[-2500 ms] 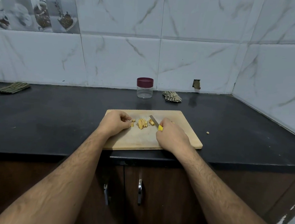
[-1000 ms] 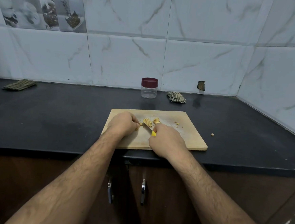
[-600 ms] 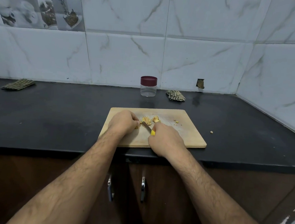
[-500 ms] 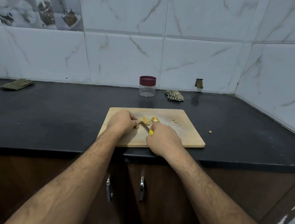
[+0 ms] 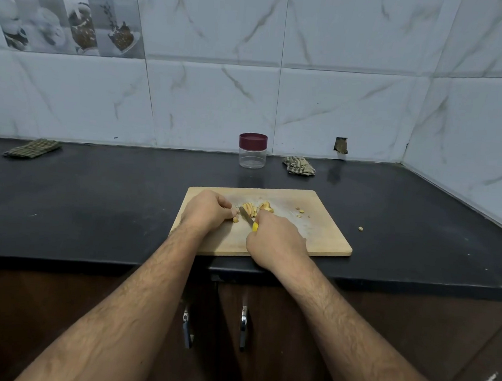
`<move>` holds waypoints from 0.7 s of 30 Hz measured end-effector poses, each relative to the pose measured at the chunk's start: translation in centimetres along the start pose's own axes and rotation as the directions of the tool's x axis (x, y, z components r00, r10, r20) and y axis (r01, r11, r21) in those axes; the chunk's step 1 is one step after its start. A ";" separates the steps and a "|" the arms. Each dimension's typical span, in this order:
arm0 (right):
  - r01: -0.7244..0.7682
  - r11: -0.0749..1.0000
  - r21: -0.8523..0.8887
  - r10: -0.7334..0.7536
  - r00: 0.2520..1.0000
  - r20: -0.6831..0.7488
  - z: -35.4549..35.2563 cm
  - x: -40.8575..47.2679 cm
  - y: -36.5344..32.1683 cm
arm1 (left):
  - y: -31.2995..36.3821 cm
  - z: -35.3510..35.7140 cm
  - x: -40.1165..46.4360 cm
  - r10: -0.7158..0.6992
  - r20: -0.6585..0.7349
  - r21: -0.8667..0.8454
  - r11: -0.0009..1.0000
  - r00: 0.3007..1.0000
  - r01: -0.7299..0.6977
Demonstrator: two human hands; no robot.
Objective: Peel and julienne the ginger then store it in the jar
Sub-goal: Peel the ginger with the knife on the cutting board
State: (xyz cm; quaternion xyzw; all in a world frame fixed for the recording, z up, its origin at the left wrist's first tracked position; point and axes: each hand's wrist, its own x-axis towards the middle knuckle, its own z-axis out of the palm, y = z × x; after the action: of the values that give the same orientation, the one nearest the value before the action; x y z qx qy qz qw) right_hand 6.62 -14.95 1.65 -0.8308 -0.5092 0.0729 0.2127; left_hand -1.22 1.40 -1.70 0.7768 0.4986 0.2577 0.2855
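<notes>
Board: the wooden cutting board lies on the black table, at its front edge.
Left hand: the left hand sits curled on the board's left half, its grip pinching a small piece of ginger down against the wood.
Right hand: the right hand has its grip closed round the yellow handle of a knife; the blade angles away toward the ginger.
Ginger: cut slices are piled mid-board, just beyond the blade; a few crumbs lie right of them.
Jar: the clear jar with its maroon lid on stands behind the board, by the wall.
Cloth: a crumpled cloth lies behind the board, right of the jar.
</notes>
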 end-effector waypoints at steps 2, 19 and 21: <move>0.002 1.000 0.027 -0.001 1.000 -0.012 0.0 0.0 -0.1 | 0.0 0.0 0.0 0.001 -0.003 -0.001 1.000 1.000 -0.001; 0.068 0.997 0.023 -0.067 0.998 -0.018 1.0 0.3 -0.9 | -0.1 0.0 -0.3 0.010 -0.001 0.011 1.000 1.000 -0.010; 0.065 0.998 0.013 -0.065 0.998 -0.023 1.1 0.1 -1.0 | -0.2 0.1 0.0 0.033 0.029 -0.004 0.999 0.999 -0.033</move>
State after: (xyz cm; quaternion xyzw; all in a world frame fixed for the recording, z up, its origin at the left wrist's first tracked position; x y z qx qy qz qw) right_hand 5.52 -14.21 1.11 -0.8129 -0.5331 0.0602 0.2266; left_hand -1.27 1.45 -1.92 0.7883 0.4809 0.2518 0.2897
